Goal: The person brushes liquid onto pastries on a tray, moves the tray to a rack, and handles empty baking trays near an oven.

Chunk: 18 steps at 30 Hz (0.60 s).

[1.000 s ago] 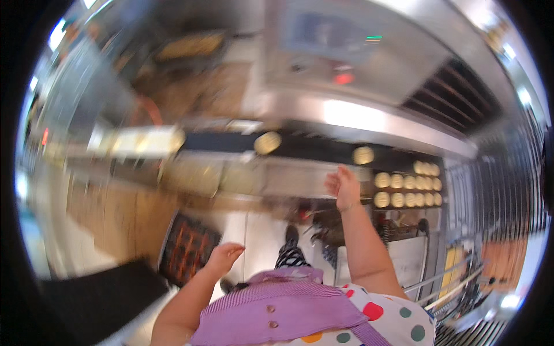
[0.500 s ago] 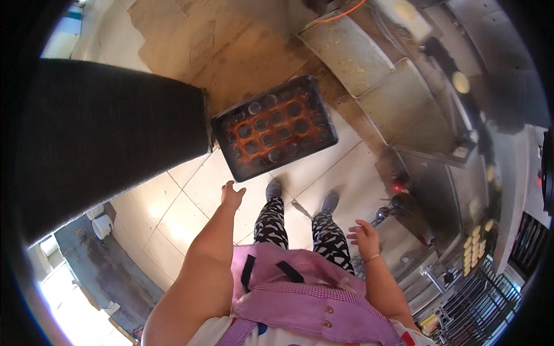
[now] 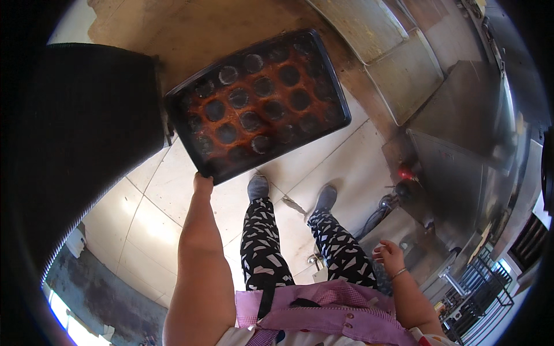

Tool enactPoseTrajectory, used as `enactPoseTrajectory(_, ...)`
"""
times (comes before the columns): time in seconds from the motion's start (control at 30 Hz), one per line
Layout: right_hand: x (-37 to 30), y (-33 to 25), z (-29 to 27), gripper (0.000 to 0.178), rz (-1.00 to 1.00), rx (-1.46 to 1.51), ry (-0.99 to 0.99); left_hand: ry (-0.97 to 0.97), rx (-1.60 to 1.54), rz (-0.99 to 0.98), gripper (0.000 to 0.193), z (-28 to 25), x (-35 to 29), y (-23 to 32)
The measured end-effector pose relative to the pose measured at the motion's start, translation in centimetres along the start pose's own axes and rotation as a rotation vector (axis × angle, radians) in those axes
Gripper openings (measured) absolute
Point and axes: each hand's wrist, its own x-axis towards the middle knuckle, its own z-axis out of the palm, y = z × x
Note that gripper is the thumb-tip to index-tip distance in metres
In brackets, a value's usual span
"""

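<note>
In front of me is a dark rectangular baking tray (image 3: 262, 115), tilted in the view, its surface marked with round dark spots and orange-brown residue. My left hand (image 3: 203, 183) grips its near left corner, fingers closed on the rim and partly hidden by it. Nothing else visibly holds the tray. To the right of my legs hangs my right hand (image 3: 390, 258), away from the tray, with its fingers loosely bent and apart and nothing in them.
A large black panel (image 3: 98, 127) fills the left side, close to the tray's left edge. Metal sheets (image 3: 404, 75) lie at the upper right beside brown cardboard (image 3: 184, 29). A small red object (image 3: 405, 173) sits near a metal box. At the lower right stands a dark rack (image 3: 479, 303).
My left hand has reached forward and closed on the tray's near left corner. The tray looks larger and closer. My right hand has shifted right and lower in the view.
</note>
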Motion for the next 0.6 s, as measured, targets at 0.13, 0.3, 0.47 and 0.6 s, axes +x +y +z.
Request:
enactPoseTrajectory(0.13,0.0,-0.6,0.0,0.032,0.034,0.047,-0.011,0.061,0.070,-0.108,0.032,-0.9,-0.7,0.1)
enactPoseTrajectory(0.3,-2.7,-0.6,-0.8,0.034,0.020,0.032,-0.092,0.137,-0.289,0.030,0.019,-4.1,-9.3,1.2)
enactPoseTrajectory(0.47,-7.5,-1.3,-2.9,0.037,0.037,0.180,-0.146,0.070,-0.913,0.119,0.071,-8.8,-22.6,11.2)
enactPoseTrajectory(0.6,-11.0,-3.1,-4.3,0.039,0.002,0.351,-0.188,-0.276,-1.182,0.374,0.101,-17.2,-33.1,25.3)
